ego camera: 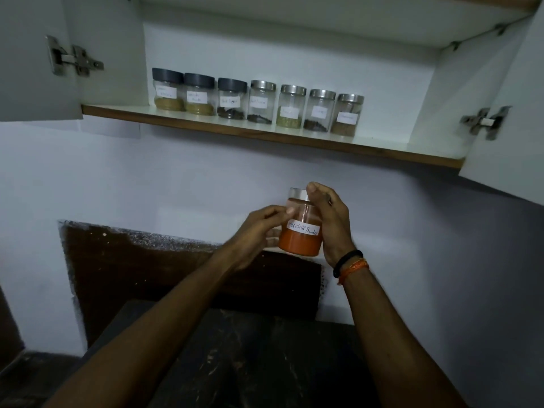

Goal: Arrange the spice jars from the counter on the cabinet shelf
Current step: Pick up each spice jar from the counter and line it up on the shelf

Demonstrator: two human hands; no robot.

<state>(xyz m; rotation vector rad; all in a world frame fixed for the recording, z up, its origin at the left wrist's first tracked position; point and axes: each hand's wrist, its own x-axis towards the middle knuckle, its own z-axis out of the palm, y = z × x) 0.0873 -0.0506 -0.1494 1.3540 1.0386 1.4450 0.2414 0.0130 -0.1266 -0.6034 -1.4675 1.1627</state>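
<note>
A clear jar of red chilli powder (300,235) with a steel lid and a white handwritten label is held upright in front of the wall, below the shelf. My right hand (331,223) wraps its right side, thumb up on the lid. My left hand (257,231) touches its left side with the fingertips. On the cabinet shelf (206,125) several labelled spice jars stand in one row: three with dark grey lids (200,94) at the left, the others with steel lids (321,110) to the right.
Both cabinet doors hang open, the left door (32,54) and the right door (512,128), with metal hinges showing. Bare shelf lies right of the last jar (388,142). A dark stone counter (265,357) is below, with a brown wall patch (147,269) behind it.
</note>
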